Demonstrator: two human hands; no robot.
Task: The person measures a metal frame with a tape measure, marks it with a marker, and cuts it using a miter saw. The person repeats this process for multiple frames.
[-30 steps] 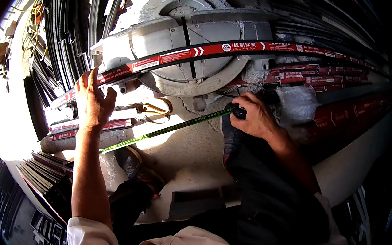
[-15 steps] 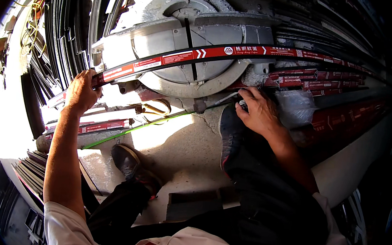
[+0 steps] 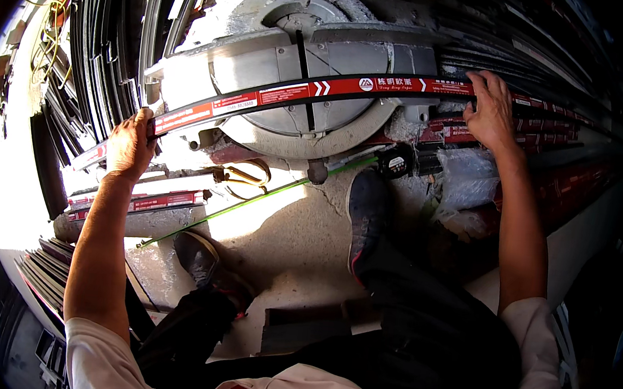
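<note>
A long dark profile strip with a red and white printed film (image 3: 283, 94) lies across the grey round turntable of a mitre saw (image 3: 333, 122). My left hand (image 3: 131, 146) is closed around the strip near its left end. Further right along it, my right hand (image 3: 492, 113) grips the strip with thumb and fingers on opposite edges. A black tape measure (image 3: 396, 161) lies below the turntable, touched by neither hand. Its green blade (image 3: 251, 200) is drawn out toward the lower left.
Stacks of dark profiles (image 3: 109, 32) stand at the left, and more red-filmed profiles (image 3: 543, 127) lie at the right beside crumpled clear plastic (image 3: 467, 176). Yellow-brown loops (image 3: 246, 177) lie below the turntable. My shoes (image 3: 367, 211) stand on the concrete floor (image 3: 298, 253).
My right hand has let go of the tape measure and moved up and right onto the strip. The tape's green blade has shifted slightly. My left hand stays near the strip's left end.
</note>
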